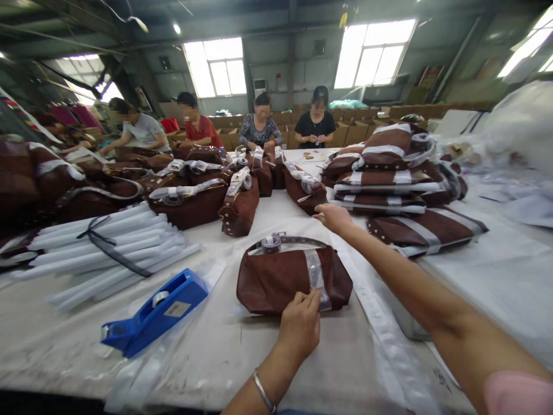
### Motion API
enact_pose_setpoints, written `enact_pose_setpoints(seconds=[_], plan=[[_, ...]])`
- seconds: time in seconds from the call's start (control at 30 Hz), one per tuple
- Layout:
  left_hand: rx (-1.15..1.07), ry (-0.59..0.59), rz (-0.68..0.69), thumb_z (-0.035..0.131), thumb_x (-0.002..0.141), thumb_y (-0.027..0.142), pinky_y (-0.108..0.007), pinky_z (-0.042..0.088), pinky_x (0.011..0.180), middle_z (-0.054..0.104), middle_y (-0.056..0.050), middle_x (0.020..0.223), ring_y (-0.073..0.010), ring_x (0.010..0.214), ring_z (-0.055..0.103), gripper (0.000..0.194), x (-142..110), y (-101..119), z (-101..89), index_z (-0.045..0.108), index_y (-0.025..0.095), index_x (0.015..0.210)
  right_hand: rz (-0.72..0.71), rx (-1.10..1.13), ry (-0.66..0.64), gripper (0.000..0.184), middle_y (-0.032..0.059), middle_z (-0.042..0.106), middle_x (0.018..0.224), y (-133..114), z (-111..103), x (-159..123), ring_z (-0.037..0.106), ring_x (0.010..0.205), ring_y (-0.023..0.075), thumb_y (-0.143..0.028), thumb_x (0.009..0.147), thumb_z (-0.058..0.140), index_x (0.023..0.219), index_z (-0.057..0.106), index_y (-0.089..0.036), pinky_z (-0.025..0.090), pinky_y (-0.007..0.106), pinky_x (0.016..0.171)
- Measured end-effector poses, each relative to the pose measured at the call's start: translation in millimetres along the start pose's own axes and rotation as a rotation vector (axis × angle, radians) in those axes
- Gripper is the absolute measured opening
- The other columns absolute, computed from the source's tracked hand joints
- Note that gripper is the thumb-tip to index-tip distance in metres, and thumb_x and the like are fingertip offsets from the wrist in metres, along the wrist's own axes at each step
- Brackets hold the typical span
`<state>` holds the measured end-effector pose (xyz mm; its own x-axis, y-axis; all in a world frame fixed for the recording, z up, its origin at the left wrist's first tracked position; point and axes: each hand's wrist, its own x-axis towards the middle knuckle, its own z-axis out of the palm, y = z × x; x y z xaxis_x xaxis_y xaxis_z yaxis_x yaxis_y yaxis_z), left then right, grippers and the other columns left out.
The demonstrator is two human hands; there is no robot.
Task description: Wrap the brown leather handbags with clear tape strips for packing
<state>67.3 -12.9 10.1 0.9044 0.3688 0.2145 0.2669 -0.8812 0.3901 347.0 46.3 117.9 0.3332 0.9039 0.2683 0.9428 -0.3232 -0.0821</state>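
Currently, the brown bag lies at 6 o'clock on the pale tabletop. The left hand, fingers curled, contacts the clear strip near the bag's lower edge. The right hand, at 3 o'clock, has bent fingers at the rear bag. Neither grip can be confirmed. A tabletop gap separates the bag's left edge from the blue tape dispenser, 8 o'clock.

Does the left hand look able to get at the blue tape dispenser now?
Likely yes. The left hand touches the nearest brown bag, and I see nothing tall between that hand and the blue tape dispenser, only the flat table covering.
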Motion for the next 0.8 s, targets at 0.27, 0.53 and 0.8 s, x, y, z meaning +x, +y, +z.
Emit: enact_pose_setpoints(seconds=[0.27, 0.53, 0.8], plan=[[0.012, 0.040, 0.042, 0.053, 0.084, 0.012, -0.036, 0.052, 0.098, 0.056, -0.004, 0.143, -0.0232, 0.108, 0.053, 0.060, -3.5, -0.8, 3.8, 0.046, 0.018, 0.143, -0.120, 0.145, -0.026, 0.060, 0.0119, 0.048, 0.150, -69.8, 84.3, -95.5, 0.039, 0.142, 0.0332, -0.056, 0.098, 0.043, 0.146, 0.047, -0.020, 0.030, 0.053, 0.116], [-0.061, 0.067, 0.210, 0.058, 0.085, 0.016, -0.037, 0.045, 0.110, 0.056, -0.005, 0.144, -0.0218, 0.127, 0.051, 0.053, -19.2, -15.3, -1.2, 0.053, 0.018, 0.138, -0.142, 0.166, 0.082, 0.053, 0.0121, 0.033, 0.159, -77.6, 75.0, -124.9, 0.026, 0.148, 0.0298, -0.043, 0.104, 0.035, 0.151, 0.040, -0.020, 0.021, 0.055, 0.119], [0.216, 0.108, 0.139, 0.062, 0.092, 0.030, -0.055, 0.024, 0.120, 0.035, -0.010, 0.159, -0.0274, 0.150, 0.025, 0.064, -48.0, -84.0, -58.8, 0.037, 0.023, 0.150, -0.207, 0.138, 0.083, 0.055, 0.0112, 0.035, 0.158, -88.7, 93.1, -160.5, 0.031, 0.146, 0.0309, -0.042, 0.101, 0.044, 0.152, 0.039, -0.023, 0.027, 0.054, 0.118]])
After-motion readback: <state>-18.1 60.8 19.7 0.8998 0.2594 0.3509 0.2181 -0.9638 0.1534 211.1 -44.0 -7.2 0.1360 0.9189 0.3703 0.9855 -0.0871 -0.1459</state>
